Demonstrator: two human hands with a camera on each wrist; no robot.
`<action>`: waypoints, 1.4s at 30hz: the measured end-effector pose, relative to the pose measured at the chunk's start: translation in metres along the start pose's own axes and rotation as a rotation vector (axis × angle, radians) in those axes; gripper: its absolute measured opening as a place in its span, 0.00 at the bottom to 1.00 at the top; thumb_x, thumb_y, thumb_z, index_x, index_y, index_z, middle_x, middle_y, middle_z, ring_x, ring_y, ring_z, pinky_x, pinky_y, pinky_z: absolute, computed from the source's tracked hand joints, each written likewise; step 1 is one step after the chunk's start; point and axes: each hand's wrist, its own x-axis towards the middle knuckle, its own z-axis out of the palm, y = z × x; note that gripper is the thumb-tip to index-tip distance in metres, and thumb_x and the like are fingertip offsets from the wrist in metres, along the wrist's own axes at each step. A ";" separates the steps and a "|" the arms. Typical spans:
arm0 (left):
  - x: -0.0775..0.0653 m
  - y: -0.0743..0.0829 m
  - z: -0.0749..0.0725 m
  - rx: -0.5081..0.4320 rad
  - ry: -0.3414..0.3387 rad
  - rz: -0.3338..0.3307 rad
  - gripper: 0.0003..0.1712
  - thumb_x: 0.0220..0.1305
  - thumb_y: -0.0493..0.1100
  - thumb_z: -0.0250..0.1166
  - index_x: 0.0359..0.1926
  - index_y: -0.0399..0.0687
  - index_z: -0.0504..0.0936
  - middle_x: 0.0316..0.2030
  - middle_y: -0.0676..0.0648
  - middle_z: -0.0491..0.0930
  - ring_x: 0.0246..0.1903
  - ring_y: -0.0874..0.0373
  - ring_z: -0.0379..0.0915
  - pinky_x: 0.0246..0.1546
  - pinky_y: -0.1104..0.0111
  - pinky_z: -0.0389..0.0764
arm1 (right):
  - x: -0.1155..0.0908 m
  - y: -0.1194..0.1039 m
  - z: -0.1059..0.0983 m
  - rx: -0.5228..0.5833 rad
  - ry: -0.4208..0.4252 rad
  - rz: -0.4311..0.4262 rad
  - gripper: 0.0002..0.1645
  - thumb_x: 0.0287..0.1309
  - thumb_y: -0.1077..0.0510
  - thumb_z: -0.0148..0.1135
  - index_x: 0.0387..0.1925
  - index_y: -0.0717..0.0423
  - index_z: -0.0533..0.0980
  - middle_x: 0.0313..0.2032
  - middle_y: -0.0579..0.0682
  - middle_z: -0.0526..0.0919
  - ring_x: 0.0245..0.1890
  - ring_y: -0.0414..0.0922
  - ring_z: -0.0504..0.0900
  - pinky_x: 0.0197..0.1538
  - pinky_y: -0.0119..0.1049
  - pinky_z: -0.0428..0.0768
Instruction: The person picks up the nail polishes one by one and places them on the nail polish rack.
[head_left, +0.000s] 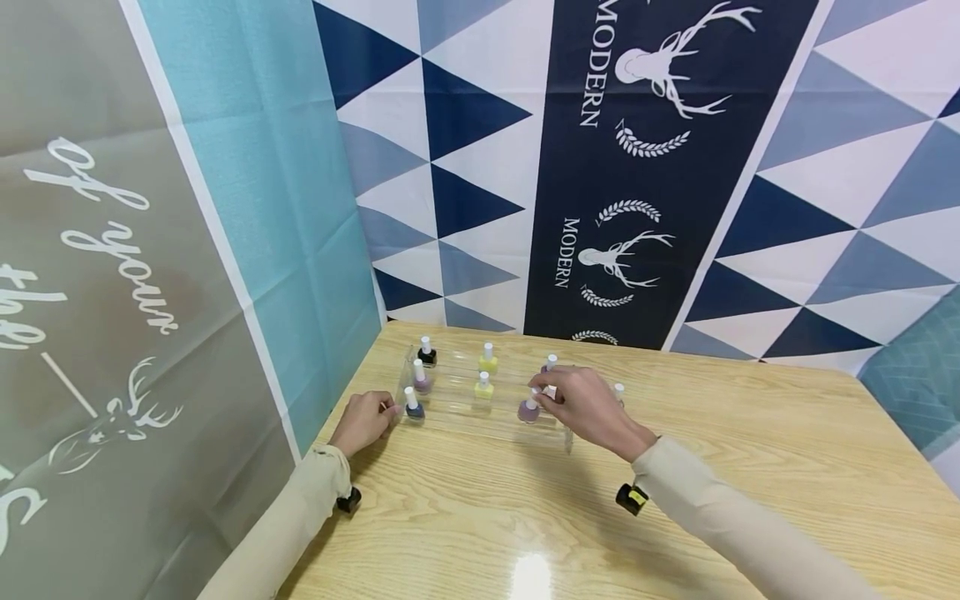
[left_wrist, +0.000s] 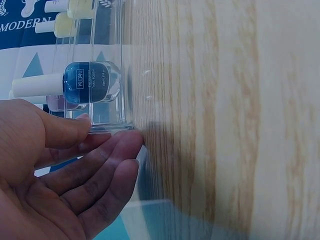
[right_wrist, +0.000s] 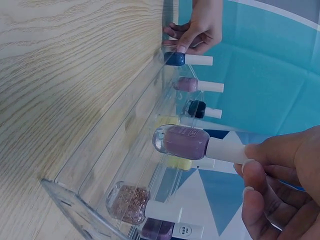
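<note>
My right hand [head_left: 592, 408] pinches the white cap of a mauve nail polish bottle [right_wrist: 186, 142] between thumb and fingers. The bottle is over the right part of a clear stepped display rack [head_left: 465, 423]. At the rack's left end, my left hand [head_left: 363, 421] holds its corner, the thumb against the clear edge and the other fingers curled beneath. Just beside that thumb, a dark blue nail polish bottle [left_wrist: 85, 82] stands on the front step. A glittery bottle [right_wrist: 130, 202] and a dark purple bottle [right_wrist: 157, 229] appear near the rack's right end in the right wrist view.
Behind the blue bottle stand another mauve bottle [head_left: 421, 383] and a black one [head_left: 427, 356]. Two yellow bottles [head_left: 483, 389] occupy the rack's middle. The wooden table [head_left: 450, 508] meets a patterned cloth backdrop [head_left: 480, 208] behind the rack and a teal cloth on the left.
</note>
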 end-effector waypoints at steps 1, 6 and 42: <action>0.000 0.000 0.000 -0.001 -0.001 -0.001 0.15 0.75 0.41 0.64 0.27 0.45 0.82 0.15 0.51 0.78 0.14 0.58 0.71 0.18 0.66 0.68 | 0.001 0.000 0.001 0.004 -0.003 0.001 0.07 0.60 0.64 0.74 0.41 0.54 0.88 0.36 0.45 0.89 0.24 0.30 0.79 0.31 0.31 0.79; 0.000 0.002 0.000 0.003 -0.003 -0.010 0.14 0.74 0.41 0.64 0.28 0.45 0.83 0.15 0.51 0.78 0.15 0.58 0.72 0.19 0.67 0.69 | 0.005 -0.003 0.004 0.019 -0.024 0.013 0.08 0.61 0.64 0.73 0.42 0.55 0.88 0.37 0.47 0.89 0.25 0.31 0.81 0.32 0.32 0.80; 0.000 0.002 0.001 0.005 0.004 -0.027 0.16 0.75 0.42 0.63 0.27 0.47 0.82 0.15 0.50 0.78 0.14 0.58 0.70 0.18 0.66 0.68 | 0.028 -0.011 0.031 0.022 -0.028 -0.020 0.09 0.60 0.65 0.72 0.43 0.54 0.88 0.37 0.46 0.90 0.26 0.34 0.83 0.29 0.27 0.77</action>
